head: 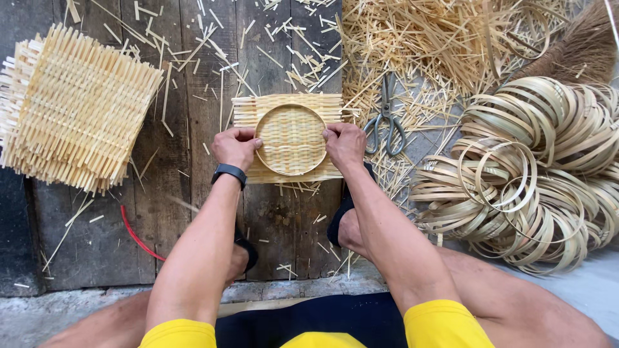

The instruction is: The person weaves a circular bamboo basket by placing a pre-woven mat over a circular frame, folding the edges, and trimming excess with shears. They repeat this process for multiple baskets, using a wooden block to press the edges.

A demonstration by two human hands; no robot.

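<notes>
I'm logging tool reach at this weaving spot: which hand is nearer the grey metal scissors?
Right. The right hand presses the woven bamboo mat's edge just beside the grey metal scissors; the left hand sits across the mat, farther off.

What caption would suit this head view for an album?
Left hand and right hand press a bamboo ring onto a woven mat; scissors lie nearby.

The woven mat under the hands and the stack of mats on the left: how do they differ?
The woven mat is a single sheet with a round bamboo ring pressed on it, gripped at its sides by the left hand and right hand. The stack of mats is many sheets thick, bears no ring, lies untouched and sits skewed. Both are pale woven bamboo squares with loose strip ends.
</notes>
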